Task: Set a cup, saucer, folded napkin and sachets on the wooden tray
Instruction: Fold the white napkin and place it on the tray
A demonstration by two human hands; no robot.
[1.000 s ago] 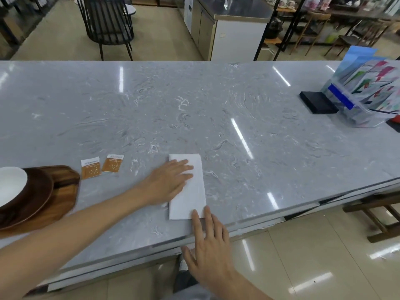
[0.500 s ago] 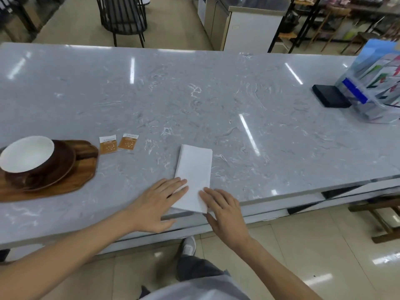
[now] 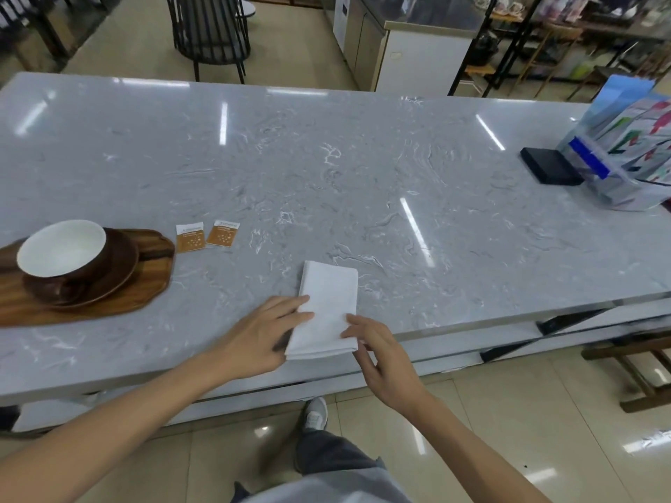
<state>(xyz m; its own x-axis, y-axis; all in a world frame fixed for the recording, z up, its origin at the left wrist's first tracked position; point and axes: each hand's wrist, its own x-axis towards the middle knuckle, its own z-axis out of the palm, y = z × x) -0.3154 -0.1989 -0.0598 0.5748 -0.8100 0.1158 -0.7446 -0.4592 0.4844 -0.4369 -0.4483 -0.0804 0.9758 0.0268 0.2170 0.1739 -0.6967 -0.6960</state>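
My left hand (image 3: 263, 335) lay flat, fingers spread on the napkin (image 3: 326, 314); my right hand (image 3: 381, 352) touched its near edge, open; sachets (image 3: 207, 237) sat beside the tray (image 3: 145, 285).

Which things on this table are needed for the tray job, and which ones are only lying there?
For the job:
wooden tray
cup
saucer
folded napkin
two sachets

Just lying about:
black box
clear leaflet holder
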